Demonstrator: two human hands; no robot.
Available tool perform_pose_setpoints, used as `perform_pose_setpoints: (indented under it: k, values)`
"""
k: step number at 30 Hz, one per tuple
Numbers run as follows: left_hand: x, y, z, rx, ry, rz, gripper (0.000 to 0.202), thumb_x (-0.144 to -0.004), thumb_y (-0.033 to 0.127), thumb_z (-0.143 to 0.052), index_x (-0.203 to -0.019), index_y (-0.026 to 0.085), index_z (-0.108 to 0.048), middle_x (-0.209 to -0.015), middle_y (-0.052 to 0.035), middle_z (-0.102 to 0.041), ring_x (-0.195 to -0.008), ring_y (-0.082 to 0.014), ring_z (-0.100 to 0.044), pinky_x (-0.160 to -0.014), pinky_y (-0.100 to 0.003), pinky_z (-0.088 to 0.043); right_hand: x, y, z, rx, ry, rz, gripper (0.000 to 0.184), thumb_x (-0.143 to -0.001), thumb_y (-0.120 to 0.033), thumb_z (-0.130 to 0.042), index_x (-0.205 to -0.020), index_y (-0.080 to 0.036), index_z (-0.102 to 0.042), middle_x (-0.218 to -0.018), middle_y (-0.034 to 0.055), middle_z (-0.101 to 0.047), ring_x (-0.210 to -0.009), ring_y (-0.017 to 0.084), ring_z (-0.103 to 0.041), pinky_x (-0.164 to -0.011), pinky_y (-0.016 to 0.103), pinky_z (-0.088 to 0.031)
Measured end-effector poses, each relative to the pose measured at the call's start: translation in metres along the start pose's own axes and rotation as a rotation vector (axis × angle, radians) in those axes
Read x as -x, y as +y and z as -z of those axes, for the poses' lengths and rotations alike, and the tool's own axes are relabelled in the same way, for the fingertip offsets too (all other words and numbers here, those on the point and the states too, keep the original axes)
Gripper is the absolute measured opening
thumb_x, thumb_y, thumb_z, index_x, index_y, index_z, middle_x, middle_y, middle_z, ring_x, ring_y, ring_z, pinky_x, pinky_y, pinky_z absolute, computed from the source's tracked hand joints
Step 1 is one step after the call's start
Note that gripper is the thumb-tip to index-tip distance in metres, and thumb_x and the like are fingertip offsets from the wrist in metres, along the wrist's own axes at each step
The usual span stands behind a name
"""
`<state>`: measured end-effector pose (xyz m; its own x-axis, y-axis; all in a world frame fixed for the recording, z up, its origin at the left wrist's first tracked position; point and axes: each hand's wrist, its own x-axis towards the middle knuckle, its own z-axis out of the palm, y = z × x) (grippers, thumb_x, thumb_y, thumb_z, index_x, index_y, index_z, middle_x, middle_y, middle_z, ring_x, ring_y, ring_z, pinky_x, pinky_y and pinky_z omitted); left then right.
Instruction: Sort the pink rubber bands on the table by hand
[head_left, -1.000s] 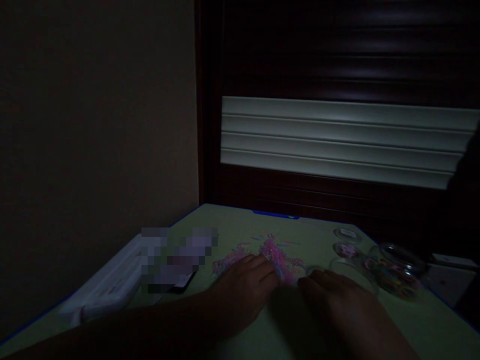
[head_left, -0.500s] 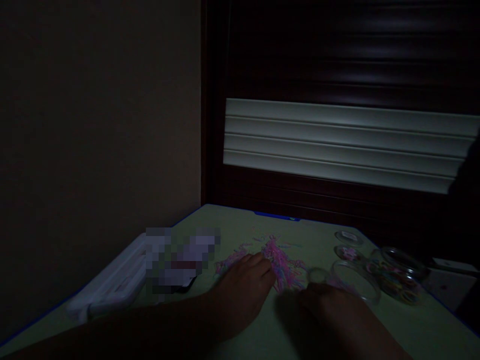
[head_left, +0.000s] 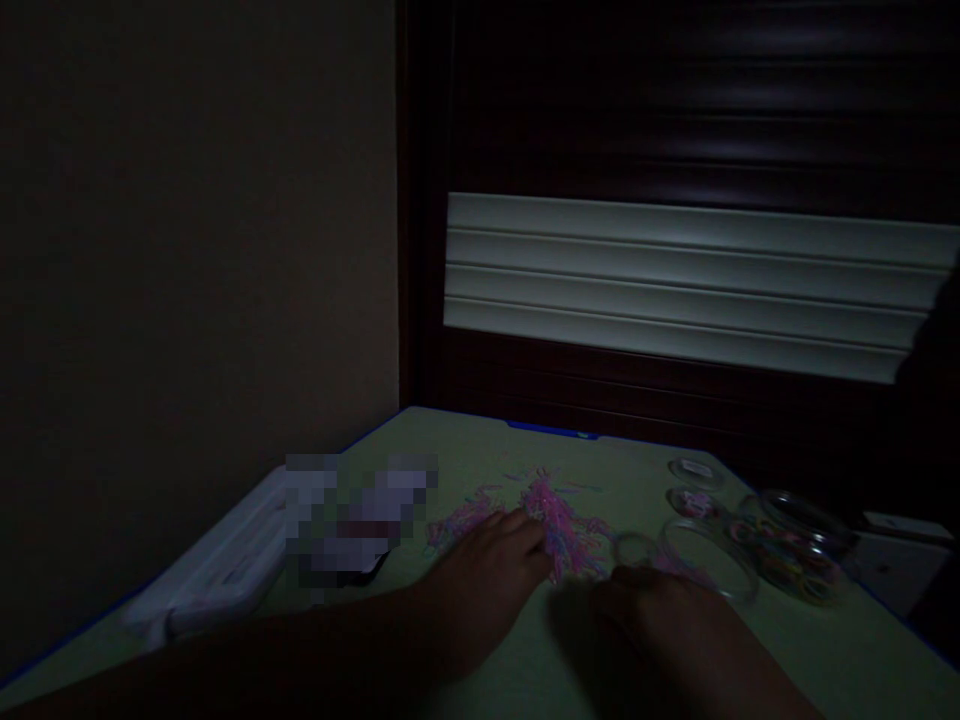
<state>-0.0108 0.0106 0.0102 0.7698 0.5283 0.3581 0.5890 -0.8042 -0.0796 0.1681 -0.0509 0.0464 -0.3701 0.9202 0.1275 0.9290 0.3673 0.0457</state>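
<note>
A loose pile of small, thin elastic bands [head_left: 562,522], mostly pink with some blue, purple and green, lies spread on the pale green table [head_left: 457,440]. My left hand [head_left: 499,565] rests low at the pile's near edge, its fingers bent down and close together, fingertips hidden. To its right, my right hand [head_left: 660,615] is closed with the fingers curled under. Whatever either hand holds is hidden in the dim light. Just beyond my right hand stands a clear round container [head_left: 709,560] with some pinkish bands in it.
A clear jar [head_left: 799,555] of coloured bands lies at the right. Behind are a clear round lid [head_left: 697,472] and a small round container [head_left: 694,502]. A white box [head_left: 904,565] stands at the right edge. Leftward lie a white case [head_left: 217,560] and a blurred-out object [head_left: 375,515].
The view has shifted slightly. Both hands stay in nearly the same places, and the bands look unmoved.
</note>
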Motion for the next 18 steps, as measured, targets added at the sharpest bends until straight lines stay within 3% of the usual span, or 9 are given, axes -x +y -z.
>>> perform_pose_setpoints:
  k: [18]
  values:
    - [-0.0006, 0.0017, 0.0002, -0.067, 0.005, -0.030, 0.003, -0.081, 0.016, -0.057, -0.083, 0.016, -0.055, -0.092, -0.0030, -0.052, -0.090, -0.0196, -0.045, -0.077, -0.032, -0.037, -0.0014, -0.0002, -0.0018, 0.039, -0.012, 0.016, 0.028, -0.068, 0.000, -0.049, -0.076, -0.021, -0.066, -0.075, 0.0019, -0.067, -0.065, 0.016, -0.063, -0.051, 0.022, -0.036]
